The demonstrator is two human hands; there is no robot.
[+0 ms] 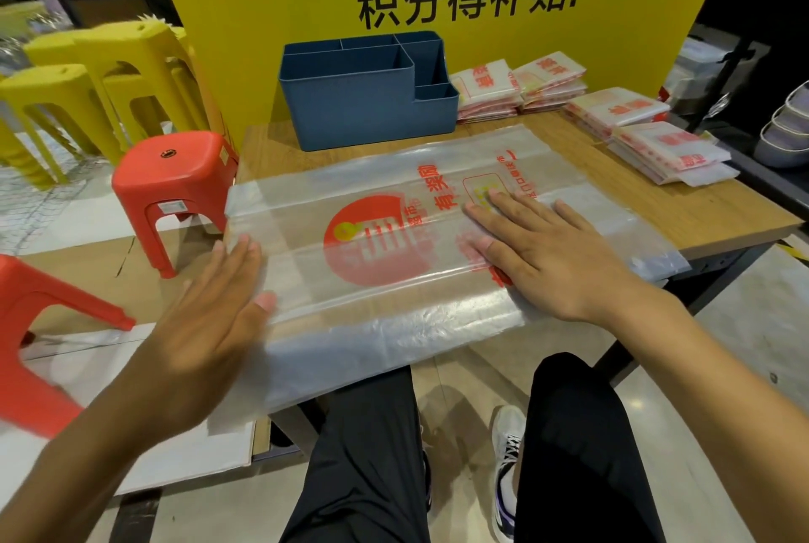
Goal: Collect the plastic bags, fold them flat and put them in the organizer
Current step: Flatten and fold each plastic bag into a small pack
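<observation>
Currently | both hands flat, fingers straight: right hand (553,256) pressed printed plastic bag (394,245), left hand (210,315) at its edge | risk: overhanging slick film could slide off wooden table (700,210).

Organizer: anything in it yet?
Looks empty: the organizer's visible compartments show only bare walls. Their floors are hidden. Folded bags sit beside it on the table.

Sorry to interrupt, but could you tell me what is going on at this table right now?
A seated person is flattening a clear plastic bag with red print, spread across the wooden table. The right hand presses flat on it with straight fingers, while the left hand lies open over the bag's left end, which overhangs the table edge. Behind it stands a blue organizer, with no bags visible inside. Several stacks of folded bags lie along the back and right of the table.
</observation>
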